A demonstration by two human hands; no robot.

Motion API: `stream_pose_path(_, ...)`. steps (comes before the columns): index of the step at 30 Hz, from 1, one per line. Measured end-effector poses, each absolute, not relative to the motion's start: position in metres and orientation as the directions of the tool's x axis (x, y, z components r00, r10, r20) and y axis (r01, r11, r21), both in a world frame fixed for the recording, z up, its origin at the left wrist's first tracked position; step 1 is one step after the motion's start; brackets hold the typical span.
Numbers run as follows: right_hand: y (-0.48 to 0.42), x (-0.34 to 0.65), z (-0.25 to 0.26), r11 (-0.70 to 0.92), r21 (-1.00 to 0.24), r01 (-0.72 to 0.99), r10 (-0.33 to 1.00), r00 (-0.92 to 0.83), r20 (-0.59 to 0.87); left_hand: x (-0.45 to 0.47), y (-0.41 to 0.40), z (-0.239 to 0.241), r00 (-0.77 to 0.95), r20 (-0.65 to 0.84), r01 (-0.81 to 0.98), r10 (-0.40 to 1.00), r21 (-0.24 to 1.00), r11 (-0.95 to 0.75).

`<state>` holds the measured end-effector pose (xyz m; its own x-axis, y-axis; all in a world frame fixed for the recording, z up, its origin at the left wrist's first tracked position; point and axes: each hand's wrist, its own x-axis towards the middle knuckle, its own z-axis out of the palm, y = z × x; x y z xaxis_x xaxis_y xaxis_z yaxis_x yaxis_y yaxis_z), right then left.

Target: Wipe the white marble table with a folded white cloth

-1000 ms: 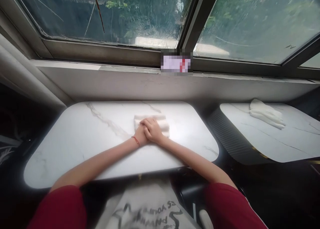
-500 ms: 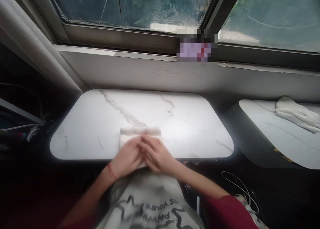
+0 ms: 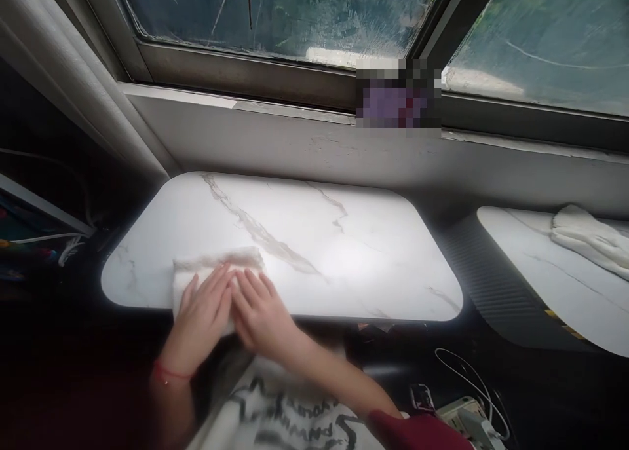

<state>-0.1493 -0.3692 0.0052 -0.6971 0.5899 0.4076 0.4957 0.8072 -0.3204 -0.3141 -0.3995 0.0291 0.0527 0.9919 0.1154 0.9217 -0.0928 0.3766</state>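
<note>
A folded white cloth (image 3: 184,273) lies at the front edge of a white marble-patterned tabletop (image 3: 363,247), left of its middle. Both of my hands press down on it side by side, fingers stretched out and tips pointing away from me. My left hand (image 3: 204,312), with a red string on the wrist, rests on the cloth's middle. Against its inner side, my right hand (image 3: 260,309) lies flat over the cloth's right part. Palms and the cloth beneath them are hidden.
To the right, a second marble-patterned tabletop (image 3: 535,260) carries a crumpled white cloth or glove (image 3: 590,237). Behind the table run a low wall and window frame (image 3: 246,76). A white cable (image 3: 476,371) and a power strip (image 3: 466,414) are at the lower right. A curtain (image 3: 93,83) hangs at left.
Both hands and the cloth have slid left along the front of the tabletop. The hands, earlier overlapping at the fingers, now lie side by side. The view has shifted slightly.
</note>
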Motion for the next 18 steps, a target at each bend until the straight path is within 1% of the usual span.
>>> stream_pose_path(3,-0.361,-0.171,0.016,0.836,-0.252,0.488,0.548,-0.761,0.346,-0.328,-0.399,0.028,-0.025,0.107,0.915,0.994,0.404,-0.020)
stream_pose_path(5,-0.353,-0.187,0.026,0.856,-0.214,0.470,0.515,-0.811,0.277,-0.339,-0.401,0.026,-0.086,0.108,0.904,0.990,0.427,0.032)
stream_pose_path(7,-0.341,-0.205,0.035,0.880,-0.186,0.438,0.471,-0.857,0.210,-0.353,-0.403,0.023,-0.161,0.120,0.893,0.980,0.441,0.093)
stream_pose_path(9,-0.329,-0.225,0.038,0.912,-0.149,0.382,0.405,-0.896,0.181,-0.371,-0.402,0.020,-0.237,0.139,0.886,0.962,0.438,0.155)
stream_pose_path(12,-0.314,-0.256,0.031,0.945,-0.070,0.319,0.327,-0.918,0.224,-0.400,-0.394,0.016,-0.277,0.155,0.893,0.948,0.405,0.195)
stream_pose_path(14,-0.309,-0.272,0.020,0.947,-0.045,0.317,0.317,-0.908,0.276,-0.415,-0.387,0.015,-0.271,0.162,0.908,0.949,0.370,0.197)
stream_pose_path(18,-0.301,-0.292,-0.002,0.943,-0.086,0.321,0.329,-0.865,0.379,-0.424,-0.375,0.013,-0.272,0.237,0.935,0.933,0.293,0.199)
